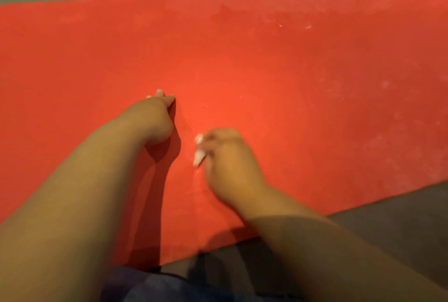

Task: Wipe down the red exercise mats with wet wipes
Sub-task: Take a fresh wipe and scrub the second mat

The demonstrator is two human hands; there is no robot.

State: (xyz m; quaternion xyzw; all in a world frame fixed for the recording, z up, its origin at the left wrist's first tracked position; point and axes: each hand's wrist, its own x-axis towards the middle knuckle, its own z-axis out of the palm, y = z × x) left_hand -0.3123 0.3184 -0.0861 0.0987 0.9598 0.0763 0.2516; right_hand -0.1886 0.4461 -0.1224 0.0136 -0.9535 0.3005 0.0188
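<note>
On mat (291, 71) centre | left hand (157, 117) is leaning, fingers curling under, contents unclear | nearer mat's near edge, right hand (228, 163) is gripping crumpled white wipe (199, 150) against mat, blurred | mat is lying across grey floor (400, 229).

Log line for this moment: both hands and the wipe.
left hand rests on red mat | right hand grips white wipe, motion-blurred | pale smudges on mat's right side
</note>
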